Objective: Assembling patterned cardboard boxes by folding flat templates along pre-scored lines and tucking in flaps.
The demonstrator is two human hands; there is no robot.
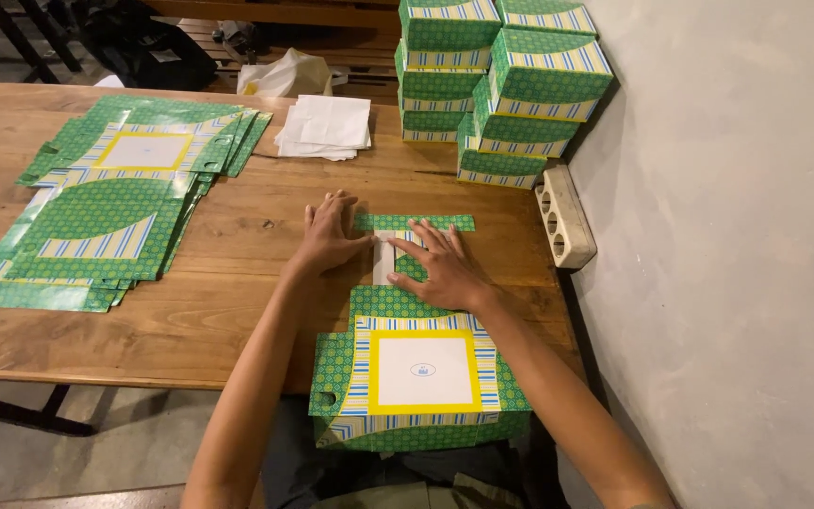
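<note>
Flat box blank [407, 363] at table's [237, 311] near edge, overhanging | left hand [327, 236] and right hand [445, 269] flat, fingers spread, pressing its far flap | done: finished boxes [511, 85] far-right corner | left: blank stack [115, 198] left side

You are working under warm, even overhead light; soft shadows are falling beneath your arms, and the wide lens is bending the desk [237, 236] edges.
</note>
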